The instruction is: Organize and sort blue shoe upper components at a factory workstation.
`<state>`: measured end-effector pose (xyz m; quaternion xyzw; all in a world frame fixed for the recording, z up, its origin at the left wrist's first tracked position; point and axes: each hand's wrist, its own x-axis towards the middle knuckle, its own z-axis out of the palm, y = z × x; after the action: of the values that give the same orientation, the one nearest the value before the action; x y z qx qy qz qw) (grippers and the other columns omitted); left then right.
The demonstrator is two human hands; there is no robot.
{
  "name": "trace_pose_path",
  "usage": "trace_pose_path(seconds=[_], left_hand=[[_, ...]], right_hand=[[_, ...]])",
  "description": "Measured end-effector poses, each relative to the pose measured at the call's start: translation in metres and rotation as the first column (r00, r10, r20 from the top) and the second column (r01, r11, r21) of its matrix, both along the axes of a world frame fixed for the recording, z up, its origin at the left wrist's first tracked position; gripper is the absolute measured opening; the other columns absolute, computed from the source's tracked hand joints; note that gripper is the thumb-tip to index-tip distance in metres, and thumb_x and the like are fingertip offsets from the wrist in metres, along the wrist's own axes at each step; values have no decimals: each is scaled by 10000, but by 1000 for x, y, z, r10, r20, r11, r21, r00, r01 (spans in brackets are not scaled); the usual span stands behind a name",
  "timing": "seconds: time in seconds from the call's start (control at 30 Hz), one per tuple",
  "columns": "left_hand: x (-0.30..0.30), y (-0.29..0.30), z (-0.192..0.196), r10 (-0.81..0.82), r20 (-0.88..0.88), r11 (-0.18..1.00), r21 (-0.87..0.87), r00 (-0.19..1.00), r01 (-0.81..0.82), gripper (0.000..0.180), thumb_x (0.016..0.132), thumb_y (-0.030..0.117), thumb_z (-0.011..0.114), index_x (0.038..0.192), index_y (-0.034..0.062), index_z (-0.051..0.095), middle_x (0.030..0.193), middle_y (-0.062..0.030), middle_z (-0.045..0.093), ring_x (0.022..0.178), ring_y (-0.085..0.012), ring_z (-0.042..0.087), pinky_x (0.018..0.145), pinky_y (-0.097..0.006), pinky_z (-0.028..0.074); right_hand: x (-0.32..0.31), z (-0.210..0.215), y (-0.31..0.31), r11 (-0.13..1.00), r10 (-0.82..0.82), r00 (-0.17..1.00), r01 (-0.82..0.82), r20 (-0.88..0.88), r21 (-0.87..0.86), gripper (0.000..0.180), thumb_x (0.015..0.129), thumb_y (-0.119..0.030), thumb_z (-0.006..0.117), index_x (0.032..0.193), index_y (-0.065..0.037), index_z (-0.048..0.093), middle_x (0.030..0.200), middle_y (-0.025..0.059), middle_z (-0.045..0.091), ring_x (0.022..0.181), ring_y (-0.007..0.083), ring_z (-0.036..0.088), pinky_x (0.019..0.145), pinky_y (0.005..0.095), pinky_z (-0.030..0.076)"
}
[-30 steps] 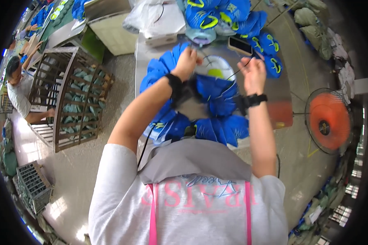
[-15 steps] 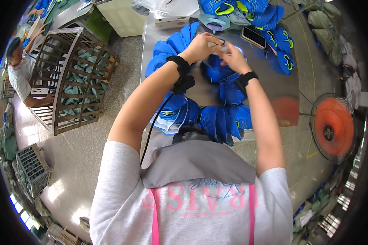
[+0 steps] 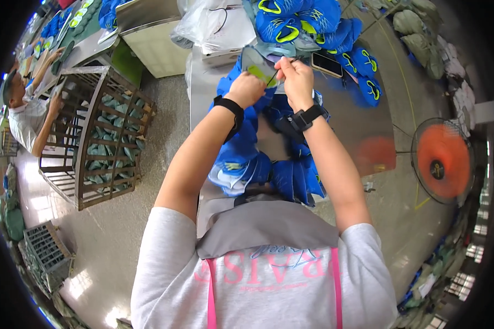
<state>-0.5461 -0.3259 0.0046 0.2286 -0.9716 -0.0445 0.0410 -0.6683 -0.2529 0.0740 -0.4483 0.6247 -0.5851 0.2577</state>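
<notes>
Both your hands have stayed raised and close together over the metal table [image 3: 346, 131] since half a second ago. Your left hand [image 3: 246, 89] is closed around a blue shoe piece [image 3: 256, 70] with a yellow-green patch. Your right hand [image 3: 295, 78], just beside it, pinches a thin dark lace [image 3: 277, 68] at the piece's edge. Below your wrists lie blue shoe uppers [image 3: 258, 164]; beyond your right hand, a phone [image 3: 326, 64].
</notes>
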Motion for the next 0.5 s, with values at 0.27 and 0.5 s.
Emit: trace_pose_path(seconds=[0.27, 0.5], left_hand=[[-14, -9, 45, 180, 250, 982, 9, 951, -189, 342, 714, 396, 679, 910, 116, 663, 1016, -44, 627, 1038, -216, 544, 898, -383, 373], [-20, 4, 54, 139, 436, 976, 91, 889, -197, 425, 689, 449, 655, 989, 147, 662, 1038, -60, 629, 1070, -239, 537, 905, -434, 363]], right_hand=[[-12, 59, 20, 970, 40, 878, 81, 477, -231, 285, 917, -196, 502, 708, -8, 547, 541, -5, 444, 505, 87, 422, 479, 239, 343], [-66, 62, 7, 949, -29, 658, 254, 752, -186, 281, 902, -176, 480, 639, -95, 423, 566, -15, 383, 445, 92, 324, 421, 249, 263]])
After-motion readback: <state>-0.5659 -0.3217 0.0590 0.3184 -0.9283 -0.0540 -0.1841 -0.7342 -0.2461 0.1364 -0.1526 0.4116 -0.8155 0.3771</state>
